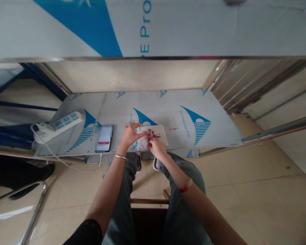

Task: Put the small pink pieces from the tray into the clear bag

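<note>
A shallow white tray [163,132] lies near the front edge of the low shelf. Crumpled whitish plastic film [142,142] covers its left part, and a heap of small dark red pieces [153,135] sits in the middle; their kind is too small to tell. My left hand [130,135] is at the tray's left side, thumb and forefinger apart, the thumb reaching over the film. My right hand [157,147] comes in from the front right, its fingers curled down and closed at the heap's near edge. What those fingertips pinch, if anything, is hidden.
Left of the tray lies a phone [104,139] with a cable plugged in. A white power strip [63,126] is farther left, its cord hanging over the edge. Film-covered panel [183,30] crosses above the shelf. A metal chair leg [37,207] stands lower left.
</note>
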{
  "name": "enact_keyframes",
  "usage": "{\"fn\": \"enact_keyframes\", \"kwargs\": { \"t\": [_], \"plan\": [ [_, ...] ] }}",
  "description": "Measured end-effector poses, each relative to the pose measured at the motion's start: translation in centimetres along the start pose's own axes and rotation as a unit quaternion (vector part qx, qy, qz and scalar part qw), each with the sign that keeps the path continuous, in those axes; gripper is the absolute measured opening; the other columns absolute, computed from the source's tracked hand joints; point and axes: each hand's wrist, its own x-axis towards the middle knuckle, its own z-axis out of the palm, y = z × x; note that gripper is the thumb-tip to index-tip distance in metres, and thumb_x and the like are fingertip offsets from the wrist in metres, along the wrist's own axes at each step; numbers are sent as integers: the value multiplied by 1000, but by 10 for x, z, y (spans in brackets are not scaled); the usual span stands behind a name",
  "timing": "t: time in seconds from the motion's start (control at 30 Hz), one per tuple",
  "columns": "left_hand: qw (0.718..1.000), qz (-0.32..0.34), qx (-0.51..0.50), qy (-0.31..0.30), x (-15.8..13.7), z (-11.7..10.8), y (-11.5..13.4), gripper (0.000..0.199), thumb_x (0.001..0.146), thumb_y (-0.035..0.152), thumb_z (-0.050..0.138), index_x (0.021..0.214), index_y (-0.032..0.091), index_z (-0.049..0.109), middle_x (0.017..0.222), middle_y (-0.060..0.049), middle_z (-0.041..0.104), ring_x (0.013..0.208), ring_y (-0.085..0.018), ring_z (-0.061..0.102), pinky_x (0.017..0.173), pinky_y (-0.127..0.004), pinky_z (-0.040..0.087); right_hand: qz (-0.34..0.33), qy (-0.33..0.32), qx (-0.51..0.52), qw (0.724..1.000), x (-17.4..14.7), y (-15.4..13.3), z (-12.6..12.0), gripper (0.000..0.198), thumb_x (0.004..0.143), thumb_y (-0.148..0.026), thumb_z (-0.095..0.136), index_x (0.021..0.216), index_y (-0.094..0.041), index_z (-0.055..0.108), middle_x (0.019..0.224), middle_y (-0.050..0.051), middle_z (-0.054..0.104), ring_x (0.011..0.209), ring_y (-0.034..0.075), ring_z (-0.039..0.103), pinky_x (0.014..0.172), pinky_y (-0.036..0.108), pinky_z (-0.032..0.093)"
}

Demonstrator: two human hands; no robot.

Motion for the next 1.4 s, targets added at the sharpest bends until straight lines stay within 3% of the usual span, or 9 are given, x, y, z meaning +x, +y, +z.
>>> {"fn": "enact_keyframes", "kwargs": {
  "t": [0.13, 0.27, 0.37, 0.53, 0.67, 0.8, 1.0, 1.23, 1.4],
  "plan": [
    [1000, 21, -13, -8, -3, -4, 0, 38, 72, 47, 73, 100, 22, 69, 99, -6, 72, 94, -23, 65, 87, -37, 49, 9, 95, 53, 994, 1, 2, -12, 14, 86, -26, 58, 90, -21, 70, 98, 5, 67, 88, 17, 62, 71, 23, 43],
    [999, 30, -27, -29, -6, -6, 3, 39, 69, 47, 75, 99, 23, 69, 101, -6, 72, 96, -23, 66, 89, -36, 49, 5, 229, 134, 964, 6, 6, -21, 20, 89, -33, 54, 90, -20, 69, 92, 6, 65, 84, 16, 60, 74, 24, 45],
    [998, 34, -35, -34, -7, -3, 3, 41, 68, 48, 75, 100, 23, 68, 102, -6, 71, 97, -23, 66, 90, -36, 50, -31, 274, 191, 942, 10, 4, -23, 23, 90, -35, 53, 92, -18, 68, 90, 6, 63, 78, 15, 59, 72, 24, 46],
    [998, 26, -42, -39, -5, 2, 4, 37, 71, 44, 74, 100, 23, 68, 102, -6, 71, 98, -23, 65, 90, -36, 50, -78, 273, 234, 930, 14, -5, -23, 22, 89, -37, 55, 93, -20, 68, 94, 7, 61, 78, 15, 56, 71, 25, 47],
    [998, 24, -57, -34, -4, 1, 5, 39, 71, 45, 74, 100, 21, 68, 102, -7, 71, 97, -22, 66, 89, -36, 51, -59, 293, 248, 922, 17, 1, -26, 23, 89, -37, 55, 98, -19, 67, 96, 7, 61, 68, 13, 53, 73, 26, 48],
    [997, 23, -64, -36, -5, 0, 5, 38, 71, 44, 74, 100, 20, 68, 102, -8, 71, 96, -22, 66, 89, -36, 51, -47, 309, 263, 913, 20, 11, -24, 20, 88, -34, 55, 89, -18, 67, 87, 6, 62, 67, 13, 53, 73, 27, 47],
    [997, 35, -45, -51, -4, 9, 2, 40, 69, 41, 76, 102, 22, 68, 104, -7, 71, 98, -24, 65, 89, -37, 50, -53, 281, 286, 915, 22, 8, -18, 22, 87, -35, 56, 90, -18, 69, 87, 6, 62, 67, 13, 54, 68, 26, 47],
    [998, 33, -22, -58, -2, 13, 8, 36, 68, 36, 76, 101, 22, 68, 104, -6, 71, 99, -24, 65, 88, -37, 50, -95, 270, 263, 922, 21, 5, -22, 27, 92, -33, 49, 87, -19, 71, 89, 8, 62, 86, 17, 59, 77, 27, 49],
    [997, 42, -29, -53, -1, 12, 6, 38, 69, 41, 75, 100, 21, 68, 103, -7, 71, 97, -24, 65, 87, -36, 50, -61, 270, 254, 927, 21, 14, -24, 21, 88, -34, 54, 89, -20, 71, 93, 7, 63, 76, 15, 57, 73, 27, 48]
  ]
}}
